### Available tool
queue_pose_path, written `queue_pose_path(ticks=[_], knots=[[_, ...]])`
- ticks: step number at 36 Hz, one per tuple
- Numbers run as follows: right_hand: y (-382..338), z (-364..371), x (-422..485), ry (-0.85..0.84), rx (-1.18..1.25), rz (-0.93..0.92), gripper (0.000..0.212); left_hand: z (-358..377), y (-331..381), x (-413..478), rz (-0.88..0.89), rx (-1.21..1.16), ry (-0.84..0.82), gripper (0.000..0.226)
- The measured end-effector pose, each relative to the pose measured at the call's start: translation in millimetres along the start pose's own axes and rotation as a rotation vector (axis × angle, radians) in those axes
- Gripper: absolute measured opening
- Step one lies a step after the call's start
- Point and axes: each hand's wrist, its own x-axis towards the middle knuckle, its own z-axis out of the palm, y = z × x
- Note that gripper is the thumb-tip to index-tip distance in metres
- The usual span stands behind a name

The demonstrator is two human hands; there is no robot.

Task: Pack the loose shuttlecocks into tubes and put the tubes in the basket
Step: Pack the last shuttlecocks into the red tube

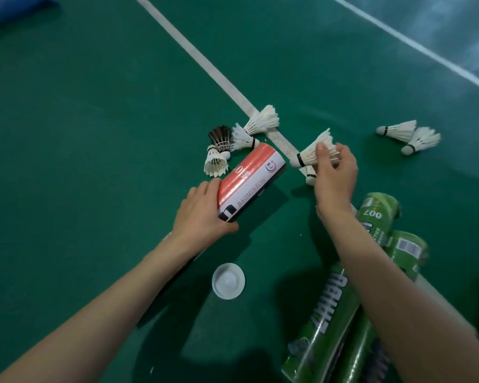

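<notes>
Eight shuttlecocks [263, 119] show across the middle of the frame: seven white, one dark-feathered [220, 137]. One red-and-white tube [250, 175] is at centre. The green tubes [325, 324] at lower right number at least two; a forearm hides the exact count. One white lid [228, 281] is at lower centre.

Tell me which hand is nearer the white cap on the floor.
Left. The left hand grips the red tube just beyond the cap; the right hand is farther, up and to the right, pinching a shuttlecock.
</notes>
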Motion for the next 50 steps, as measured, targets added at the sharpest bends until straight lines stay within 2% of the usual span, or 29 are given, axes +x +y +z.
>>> queue_pose_path(ticks=[4,9,11,15,19,22,24,26,28,31,35,38,43,50], knots=[[-5.5,-2.5,-0.9,-0.100,0.285,0.057,0.014,-4.4,-7.6,-0.4,0.033,0.037,-0.013,0.091],[-5.3,-0.1,-13.1,-0.311,0.265,0.008,0.010,-13.6,-18.2,3.2,0.041,0.022,0.035,0.085],[-3.3,2.1,-16.4,-0.321,0.255,-0.009,0.020,-17.1,-21.9,5.0,0.043,0.014,0.071,0.083],[-1.7,4.8,-21.5,-0.359,0.233,0.001,0.053,-19.5,-24.4,6.0,0.027,0.026,0.133,0.082],[1.7,11.0,-39.5,-0.588,0.065,-0.016,0.045,-13.3,-16.9,6.2,0.065,0.076,0.109,0.084],[7.8,16.1,-42.1,-0.671,0.119,0.054,0.061,-9.6,-16.7,8.8,0.034,0.099,0.056,0.086],[9.9,17.7,-38.4,-0.667,0.151,0.097,0.067,-7.0,-20.1,7.8,0.021,0.108,0.036,0.086],[12.7,19.3,-33.6,-0.596,0.156,0.133,0.057,-5.4,-25.3,6.5,0.005,0.129,0.028,0.084],[20.9,23.4,-29.6,-0.556,0.038,0.162,0.045,-6.5,-33.0,6.5,-0.040,0.149,0.016,0.082],[37.4,33.1,-26.5,-0.579,-0.159,0.198,0.026,-11.1,-48.3,7.7,-0.131,0.162,0.008,0.079],[48.0,58.9,-34.2,-0.671,-0.309,0.081,0.022,-14.8,-66.0,7.2,-0.214,0.145,0.010,0.073],[43.7,84.2,-34.8,-0.688,-0.335,0.054,0.031,-16.5,-77.3,7.4,-0.244,0.132,0.024,0.071],[22.4,125.0,-25.7,-0.774,-0.234,0.191,0.063,-18.5,-92.7,8.5,-0.300,0.117,0.072,0.068],[20.7,159.8,-19.1,-0.961,-0.242,0.282,0.075,-12.8,-101.6,9.6,-0.341,0.092,0.038,0.066]])
